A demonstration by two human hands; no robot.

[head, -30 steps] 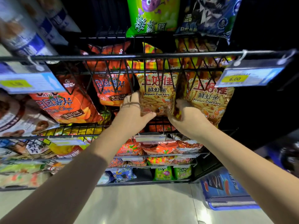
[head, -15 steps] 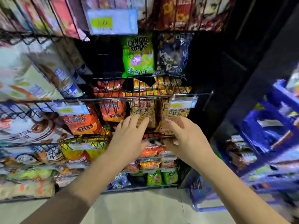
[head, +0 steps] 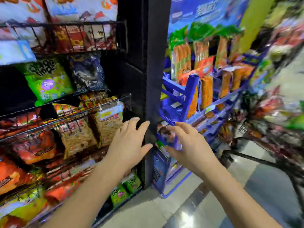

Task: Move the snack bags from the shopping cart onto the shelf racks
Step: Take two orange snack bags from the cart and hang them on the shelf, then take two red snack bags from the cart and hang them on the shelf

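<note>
Both my hands hang in mid air in front of the black shelf end post [head: 156,79], holding nothing. My left hand [head: 130,143] has its fingers spread, just right of the prawn cracker bags [head: 92,132] that stand in the black wire rack [head: 65,119]. My right hand [head: 189,145] is open too, in front of the blue rack. The shopping cart [head: 271,145] shows as a dark blurred wire frame at the right, with several snack bags in it.
Green onion ring bags [head: 47,79] and a dark bag [head: 88,74] sit on the rack above. Orange bags [head: 32,145] fill the left racks. A blue display rack [head: 189,99] with orange packs stands right of the post. Grey floor lies below.
Both hands let go of the prawn cracker bags and pulled back from the rack. The view swung right, bringing the post, blue rack and cart into sight.
</note>
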